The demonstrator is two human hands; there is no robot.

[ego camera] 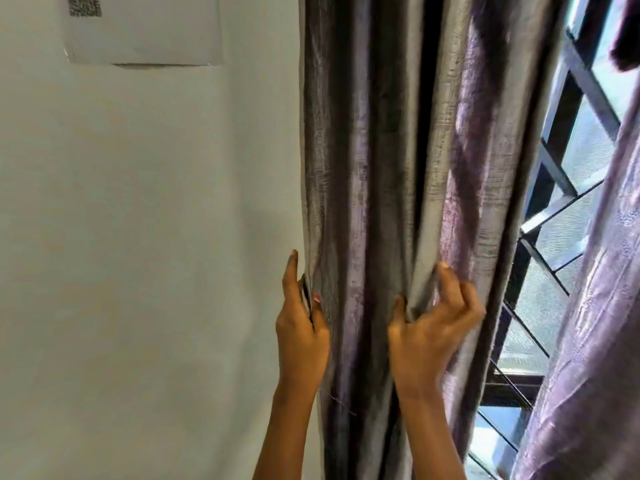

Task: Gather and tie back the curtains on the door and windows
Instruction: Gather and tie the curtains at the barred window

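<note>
A grey and purple curtain (398, 150) hangs in folds in the middle of the head view, next to a white wall. My left hand (301, 327) pinches the curtain's left edge where it meets the wall, index finger pointing up. My right hand (429, 327) grips a fold further right, thumb in front and fingers curled into the cloth. Both hands are at the same height. A second purple curtain (595, 323) hangs at the right edge, not touched by either hand.
The white wall (156, 237) fills the left half, with a sheet of paper (145, 32) carrying a printed code stuck near the top. Between the two curtains shows a window (568, 161) with a dark metal grille and frosted panes.
</note>
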